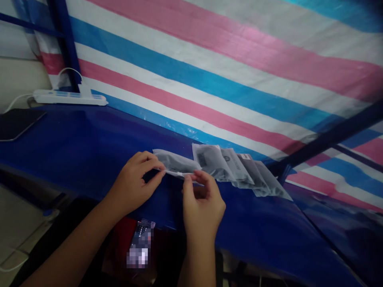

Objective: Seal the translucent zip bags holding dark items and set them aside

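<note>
A frosted zip bag (178, 160) with something dark inside lies on the blue table (98, 155), its zip edge toward me. My left hand (139, 179) pinches the left end of that edge between thumb and fingers. Near the right end, the thumb and fingers of my right hand (203, 199) close on the same edge, by what looks like a white slider. Just right of this bag, several similar frosted bags (209, 159) lie overlapping in a row. What the bags contain cannot be made out.
A white power strip (70, 97) with a plug and cable sits at the table's back left. A dark flat tablet-like thing (20, 124) lies at the left edge. Striped plastic sheeting (191, 75) hangs behind the table. A lit, blurred-out screen (140, 245) shows below the front edge.
</note>
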A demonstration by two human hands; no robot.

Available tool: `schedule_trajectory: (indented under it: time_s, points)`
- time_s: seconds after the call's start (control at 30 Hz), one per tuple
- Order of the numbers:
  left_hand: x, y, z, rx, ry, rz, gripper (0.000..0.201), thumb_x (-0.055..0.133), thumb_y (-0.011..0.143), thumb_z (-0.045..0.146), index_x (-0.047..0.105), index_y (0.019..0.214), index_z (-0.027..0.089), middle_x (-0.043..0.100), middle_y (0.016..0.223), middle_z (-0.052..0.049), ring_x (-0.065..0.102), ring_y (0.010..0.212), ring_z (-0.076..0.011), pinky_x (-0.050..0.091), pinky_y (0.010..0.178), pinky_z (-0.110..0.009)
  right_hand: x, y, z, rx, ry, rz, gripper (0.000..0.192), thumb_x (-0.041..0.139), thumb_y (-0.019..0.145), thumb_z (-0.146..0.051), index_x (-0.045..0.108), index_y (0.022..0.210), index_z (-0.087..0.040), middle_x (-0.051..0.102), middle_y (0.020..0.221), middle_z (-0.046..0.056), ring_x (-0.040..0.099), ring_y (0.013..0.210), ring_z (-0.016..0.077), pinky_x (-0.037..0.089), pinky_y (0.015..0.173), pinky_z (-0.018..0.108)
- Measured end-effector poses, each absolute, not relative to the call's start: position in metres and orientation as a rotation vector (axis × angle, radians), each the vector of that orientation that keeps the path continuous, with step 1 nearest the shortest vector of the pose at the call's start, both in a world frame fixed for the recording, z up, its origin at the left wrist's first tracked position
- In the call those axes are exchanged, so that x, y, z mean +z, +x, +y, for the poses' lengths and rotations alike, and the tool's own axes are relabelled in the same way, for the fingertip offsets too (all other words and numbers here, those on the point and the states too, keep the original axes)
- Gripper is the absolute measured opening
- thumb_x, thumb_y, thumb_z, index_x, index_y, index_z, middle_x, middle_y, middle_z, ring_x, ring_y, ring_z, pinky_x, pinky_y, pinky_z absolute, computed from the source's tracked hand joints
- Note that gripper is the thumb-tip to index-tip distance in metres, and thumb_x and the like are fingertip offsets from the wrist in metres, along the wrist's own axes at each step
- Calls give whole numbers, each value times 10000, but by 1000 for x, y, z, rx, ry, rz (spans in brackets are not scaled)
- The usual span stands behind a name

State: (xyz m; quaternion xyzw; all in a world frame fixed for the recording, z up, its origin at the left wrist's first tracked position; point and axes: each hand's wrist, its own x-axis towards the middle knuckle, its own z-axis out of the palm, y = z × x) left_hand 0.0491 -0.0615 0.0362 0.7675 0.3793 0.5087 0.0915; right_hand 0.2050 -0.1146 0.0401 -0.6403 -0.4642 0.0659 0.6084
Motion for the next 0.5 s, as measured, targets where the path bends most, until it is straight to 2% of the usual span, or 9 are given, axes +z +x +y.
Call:
schedule_trajectory:
  time_s: [0.13,0.3,0.5]
  points:
    - [35,49,-60,1506,2268,1133,112,590,894,181,685,902,239,650,953,-19,612,948,-173,501,888,-332,44,205,-118,204,-1503,-1163,217,681,829,-394,712,899,-191,715,795,35,633,553,137,500,533,248]
    - [35,49,-60,1510,2259,1146,116,586,898,185,687,903,242,654,951,-17,614,954,-174,504,889,-327,43,208,-119,187,-1501,-1294,193,662,849,-356,738,957,-214,726,800,26,635,575,146,510,571,267]
    - [35,49,-61,1526,2270,1118,125,581,905,175,685,915,244,646,952,-14,608,951,-170,496,890,-330,40,213,-117,56,-1530,-1361,141,613,881,-287,733,922,-224,734,869,24,671,699,164,533,685,287]
